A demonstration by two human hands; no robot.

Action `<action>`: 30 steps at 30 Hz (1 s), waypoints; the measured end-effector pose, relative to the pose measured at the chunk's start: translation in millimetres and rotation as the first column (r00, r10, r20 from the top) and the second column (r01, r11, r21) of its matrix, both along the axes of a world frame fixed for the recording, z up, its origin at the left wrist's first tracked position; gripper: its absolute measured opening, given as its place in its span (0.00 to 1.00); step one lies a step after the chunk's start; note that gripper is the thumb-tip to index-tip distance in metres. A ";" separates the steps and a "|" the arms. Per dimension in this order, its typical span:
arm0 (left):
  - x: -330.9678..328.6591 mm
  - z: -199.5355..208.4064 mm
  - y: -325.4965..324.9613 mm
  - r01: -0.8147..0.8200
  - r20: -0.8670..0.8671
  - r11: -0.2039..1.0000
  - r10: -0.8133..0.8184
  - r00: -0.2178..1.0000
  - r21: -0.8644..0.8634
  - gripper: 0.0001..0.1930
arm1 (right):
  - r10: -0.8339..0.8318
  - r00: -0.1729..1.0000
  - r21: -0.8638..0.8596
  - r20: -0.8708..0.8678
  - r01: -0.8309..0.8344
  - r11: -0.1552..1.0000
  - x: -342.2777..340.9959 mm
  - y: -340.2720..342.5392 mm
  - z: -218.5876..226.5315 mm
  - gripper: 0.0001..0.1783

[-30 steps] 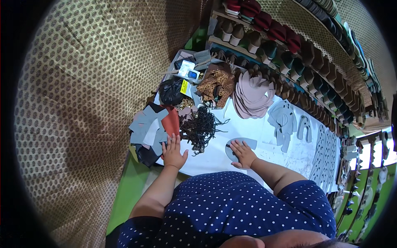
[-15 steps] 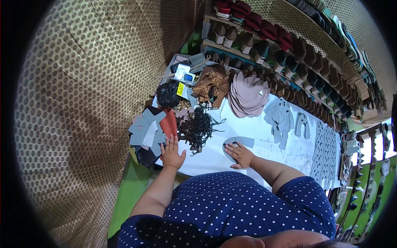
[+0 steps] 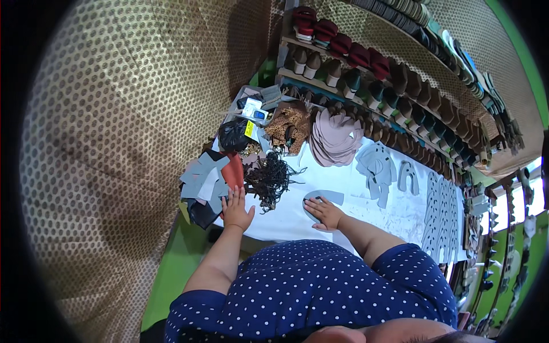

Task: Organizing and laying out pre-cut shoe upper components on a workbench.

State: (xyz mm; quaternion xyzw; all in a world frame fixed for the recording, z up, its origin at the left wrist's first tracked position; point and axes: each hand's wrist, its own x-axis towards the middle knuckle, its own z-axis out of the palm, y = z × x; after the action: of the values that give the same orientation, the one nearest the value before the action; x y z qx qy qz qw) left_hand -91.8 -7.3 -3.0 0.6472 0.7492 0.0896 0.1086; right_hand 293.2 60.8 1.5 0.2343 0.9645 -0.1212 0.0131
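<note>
My right hand (image 3: 323, 214) lies flat, fingers stretched out, on a grey curved shoe-upper piece (image 3: 331, 198) on the white table (image 3: 280, 224). It covers part of the piece's bend. My left hand (image 3: 237, 210) rests with fingers spread at the table's left side, its fingertips beside a pile of grey cut scraps (image 3: 200, 178) and a red-orange piece (image 3: 233, 170). Between the hands, a little farther off, sits a tangle of black braided strips (image 3: 269, 178). Neither hand grips anything.
Pink cut pieces (image 3: 335, 140) are stacked farther back, beside leopard-print material (image 3: 287, 127) and a black plastic bag (image 3: 233, 135). Grey uppers (image 3: 374, 168) and rows of grey pieces (image 3: 440, 214) lie to the right. Shelves of shoes (image 3: 366, 91) stand behind the table.
The view has shifted slightly, so the table's things and my right hand appear a little farther left. Both hands stay flat in their places; nothing has been picked up.
</note>
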 end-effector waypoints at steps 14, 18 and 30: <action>18.8 9.7 -11.5 -0.032 -0.104 0.999 0.034 0.994 0.024 0.45 | -0.245 0.968 0.129 0.055 0.236 0.963 -36.5 29.4 21.5 0.06; 43.5 9.6 -20.9 -0.091 -0.125 0.995 0.095 0.988 0.037 0.45 | -0.381 0.900 0.052 -0.213 0.400 0.915 3.5 23.4 37.5 0.06; 240.0 32.2 8.6 0.150 -0.030 0.983 -0.154 0.988 -0.105 0.43 | -0.747 0.308 -0.247 -0.590 0.812 0.530 287.5 -12.7 122.0 0.10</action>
State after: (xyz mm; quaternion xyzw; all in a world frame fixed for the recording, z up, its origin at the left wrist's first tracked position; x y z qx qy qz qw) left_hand 148.3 1.3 29.2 0.6976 0.7032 0.0302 0.1340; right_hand 580.7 48.0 123.5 0.6144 0.6757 -0.1364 -0.3838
